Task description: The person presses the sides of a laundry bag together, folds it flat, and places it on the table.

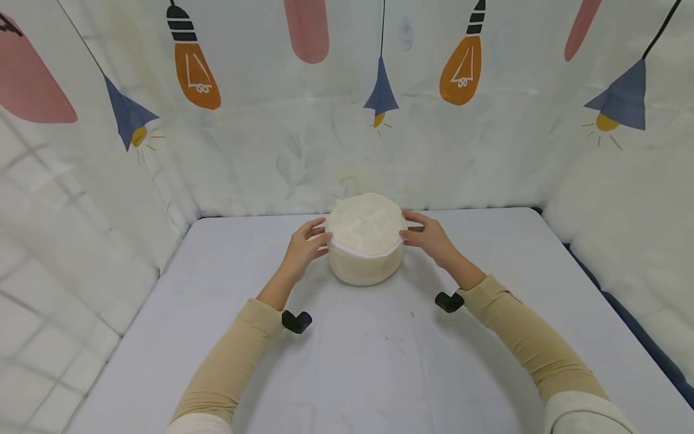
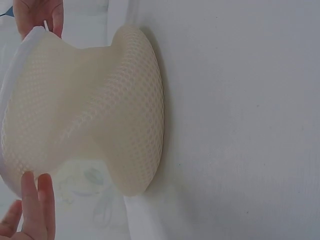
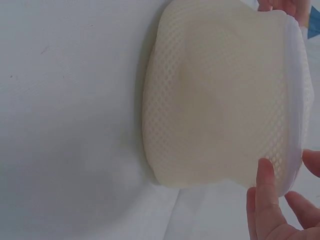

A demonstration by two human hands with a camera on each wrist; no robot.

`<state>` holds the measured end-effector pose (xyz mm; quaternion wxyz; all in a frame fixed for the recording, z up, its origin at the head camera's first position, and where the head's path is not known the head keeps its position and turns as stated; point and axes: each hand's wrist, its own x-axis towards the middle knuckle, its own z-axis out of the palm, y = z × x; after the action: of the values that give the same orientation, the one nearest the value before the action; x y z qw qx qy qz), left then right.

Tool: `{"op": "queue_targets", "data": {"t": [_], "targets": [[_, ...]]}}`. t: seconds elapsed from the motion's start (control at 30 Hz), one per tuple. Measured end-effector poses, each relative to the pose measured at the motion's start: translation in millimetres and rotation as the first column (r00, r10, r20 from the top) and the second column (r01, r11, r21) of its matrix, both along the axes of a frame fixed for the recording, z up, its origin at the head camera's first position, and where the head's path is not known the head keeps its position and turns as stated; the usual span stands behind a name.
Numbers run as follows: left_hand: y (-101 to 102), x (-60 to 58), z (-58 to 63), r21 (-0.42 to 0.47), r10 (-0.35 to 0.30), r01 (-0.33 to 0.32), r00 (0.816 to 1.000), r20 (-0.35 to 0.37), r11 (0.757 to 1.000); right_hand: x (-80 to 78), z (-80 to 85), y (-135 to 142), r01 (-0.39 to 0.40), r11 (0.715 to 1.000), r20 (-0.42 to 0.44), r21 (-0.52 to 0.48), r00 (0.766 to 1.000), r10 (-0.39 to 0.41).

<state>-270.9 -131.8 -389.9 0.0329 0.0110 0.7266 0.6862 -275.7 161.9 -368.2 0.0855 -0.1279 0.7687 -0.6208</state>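
A round, cream mesh laundry bag [image 1: 366, 265] with a white band round its top edge stands upright on the table, toward the back. My left hand [image 1: 305, 248] holds its left side near the rim, the thumb at the edge. On the opposite side, my right hand [image 1: 432, 240] pinches the rim between thumb and fingers. In the left wrist view the wall of the mesh bag [image 2: 132, 115] is creased inward at the middle. Fingertips [image 3: 266, 170] lie against the mesh in the right wrist view. What is inside the bag cannot be seen.
The bag stands on a table with a white cover [image 1: 368, 361]. A pale curtain [image 1: 260, 157] printed with lamps and bulbs hangs behind the table's far edge, with more cloth on both sides. Black wrist mounts [image 1: 296, 322] sit below each hand.
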Motion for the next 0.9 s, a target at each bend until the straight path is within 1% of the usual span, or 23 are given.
{"op": "queue_targets", "data": {"t": [0.1,0.2,0.33,0.6,0.83,0.9], "targets": [[1,1.1,-0.2,0.013,0.0,0.0,1.0,0.005,1.0,-4.6,-8.9,2,0.014,0.999,0.005,0.037,1.0,-0.014],[1,1.5,-0.4,0.013,0.002,-0.002,1.0,0.009,1.0,-5.6,-12.5,3,0.023,0.997,-0.005,0.072,1.0,-0.023],[1,0.5,-1.7,0.021,0.002,-0.003,1.0,0.016,1.0,-5.4,-13.1,1,0.038,0.996,-0.011,0.083,0.999,-0.037],[0,-0.6,-5.0,0.026,0.008,-0.01,0.998,0.058,1.0,-7.2,-14.7,-3,0.057,0.993,0.024,0.102,0.998,-0.06],[-1,-0.7,-6.1,0.031,0.005,-0.007,0.998,0.055,0.999,-7.1,-15.8,-2,0.053,0.993,0.013,0.107,0.998,-0.055],[0,1.5,-1.2,0.026,-0.001,0.0,0.998,0.064,1.0,-6.9,-14.9,-3,0.058,0.993,0.024,0.106,0.998,-0.061]]}}
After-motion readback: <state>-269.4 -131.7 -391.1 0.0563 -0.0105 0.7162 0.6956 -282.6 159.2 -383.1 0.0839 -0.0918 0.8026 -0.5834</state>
